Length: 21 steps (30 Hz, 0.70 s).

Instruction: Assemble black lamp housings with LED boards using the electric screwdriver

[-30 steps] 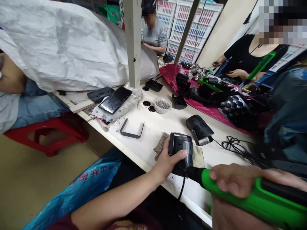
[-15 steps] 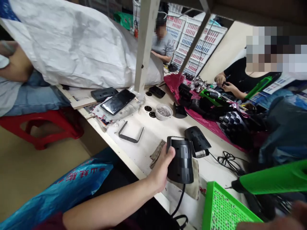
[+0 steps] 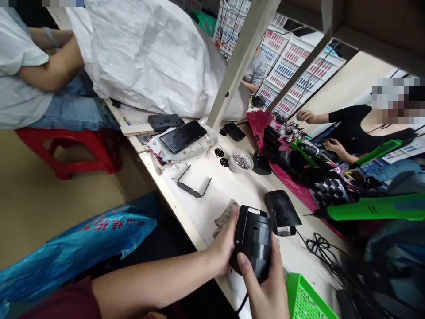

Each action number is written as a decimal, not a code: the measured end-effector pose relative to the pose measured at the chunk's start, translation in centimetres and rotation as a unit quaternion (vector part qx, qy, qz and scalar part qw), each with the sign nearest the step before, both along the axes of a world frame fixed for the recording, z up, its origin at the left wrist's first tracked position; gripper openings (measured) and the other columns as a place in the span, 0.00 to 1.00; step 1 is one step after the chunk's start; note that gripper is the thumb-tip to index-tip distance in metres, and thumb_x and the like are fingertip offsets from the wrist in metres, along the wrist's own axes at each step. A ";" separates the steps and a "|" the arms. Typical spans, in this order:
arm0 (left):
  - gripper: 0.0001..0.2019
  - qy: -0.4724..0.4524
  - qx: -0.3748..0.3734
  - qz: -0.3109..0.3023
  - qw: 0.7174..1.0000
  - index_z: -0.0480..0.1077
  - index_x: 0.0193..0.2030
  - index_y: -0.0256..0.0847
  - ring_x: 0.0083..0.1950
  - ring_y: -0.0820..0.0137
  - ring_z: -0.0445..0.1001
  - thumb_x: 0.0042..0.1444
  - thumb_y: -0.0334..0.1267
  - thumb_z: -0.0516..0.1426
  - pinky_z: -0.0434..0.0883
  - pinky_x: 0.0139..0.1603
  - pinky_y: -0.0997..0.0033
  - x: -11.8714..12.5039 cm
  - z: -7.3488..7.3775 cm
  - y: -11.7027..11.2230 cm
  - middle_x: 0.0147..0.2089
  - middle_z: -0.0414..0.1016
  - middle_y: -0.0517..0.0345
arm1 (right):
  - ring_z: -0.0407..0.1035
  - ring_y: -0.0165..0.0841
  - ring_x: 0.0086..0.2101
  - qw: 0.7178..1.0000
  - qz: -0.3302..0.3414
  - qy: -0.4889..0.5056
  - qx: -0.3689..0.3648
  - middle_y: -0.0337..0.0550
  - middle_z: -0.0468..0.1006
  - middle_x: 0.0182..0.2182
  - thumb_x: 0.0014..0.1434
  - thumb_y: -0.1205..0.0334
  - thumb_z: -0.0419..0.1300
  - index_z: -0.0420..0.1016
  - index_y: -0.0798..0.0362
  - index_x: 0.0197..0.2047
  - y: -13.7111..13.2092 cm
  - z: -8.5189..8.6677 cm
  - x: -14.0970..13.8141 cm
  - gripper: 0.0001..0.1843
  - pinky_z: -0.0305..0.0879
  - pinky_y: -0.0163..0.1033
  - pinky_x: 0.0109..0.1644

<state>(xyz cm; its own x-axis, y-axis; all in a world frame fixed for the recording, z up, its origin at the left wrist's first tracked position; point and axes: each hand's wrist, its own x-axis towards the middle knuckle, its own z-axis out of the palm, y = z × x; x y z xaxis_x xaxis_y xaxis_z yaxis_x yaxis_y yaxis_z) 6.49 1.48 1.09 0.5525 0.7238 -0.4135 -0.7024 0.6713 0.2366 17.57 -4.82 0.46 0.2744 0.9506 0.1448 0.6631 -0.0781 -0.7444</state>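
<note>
A black plastic device housing [image 3: 255, 237] with a cord at its lower end is held above the table's near edge. My left hand [image 3: 224, 248] grips its left side. My right hand [image 3: 268, 290] wraps its lower right side, thumb on the front face. Just beyond lies a similar black housing [image 3: 282, 208], its cord coiled to the right. Under the held piece, a folded cloth [image 3: 226, 217] is partly covered. A thin black U-shaped bracket [image 3: 191, 189] rests to the left, and a tub of small metal screws [image 3: 241, 161] stands farther back.
A green perforated basket [image 3: 295, 288] sits at lower right. Above it a green electric screwdriver [image 3: 372, 207] points left. A phone [image 3: 183, 136] lies near the post [image 3: 244, 57]. A large white sack [image 3: 149, 57] fills the back left. Co-workers sit around the table.
My right hand has come from the lower right onto the housing, which now tilts slightly differently. The electric screwdriver is away from that hand. The view has shifted, moving the scene rightward.
</note>
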 end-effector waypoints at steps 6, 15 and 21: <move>0.31 0.040 0.030 0.053 0.997 0.74 0.51 0.35 0.55 0.55 0.73 0.60 0.60 0.47 0.66 0.58 0.59 0.2 -0.1 0.1 0.49 0.78 0.43 | 0.55 0.52 0.62 0.984 -0.066 0.153 -0.066 0.56 0.61 0.63 0.48 0.40 0.63 0.53 0.52 0.66 -0.4 1.5 -0.8 0.47 0.52 0.60 0.64; 0.33 0.022 -0.038 0.007 0.999 0.74 0.49 0.35 0.46 0.56 0.77 0.59 0.63 0.46 0.70 0.49 0.59 -0.2 0.1 0.3 0.41 0.80 0.45 | 0.64 0.49 0.56 0.972 -0.104 0.193 -0.084 0.54 0.71 0.55 0.46 0.38 0.63 0.61 0.55 0.60 -0.2 3.0 0.5 0.44 0.63 0.50 0.57; 0.38 -0.014 -0.049 -0.015 0.999 0.74 0.46 0.31 0.37 0.58 0.79 0.55 0.68 0.45 0.71 0.45 0.61 -2.6 0.6 1.0 0.34 0.80 0.45 | 0.64 0.49 0.56 0.985 -0.107 0.114 -0.071 0.53 0.71 0.55 0.47 0.36 0.61 0.63 0.56 0.60 2.1 3.5 2.2 0.44 0.57 0.52 0.61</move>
<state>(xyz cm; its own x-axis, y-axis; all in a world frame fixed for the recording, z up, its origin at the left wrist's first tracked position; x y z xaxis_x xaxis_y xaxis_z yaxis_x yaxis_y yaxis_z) 3.86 2.49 1.73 0.5859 0.6634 -0.4653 -0.6868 0.7113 0.1493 19.72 -2.70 3.95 0.4811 0.8736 -0.0736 0.4375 -0.3119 -0.8434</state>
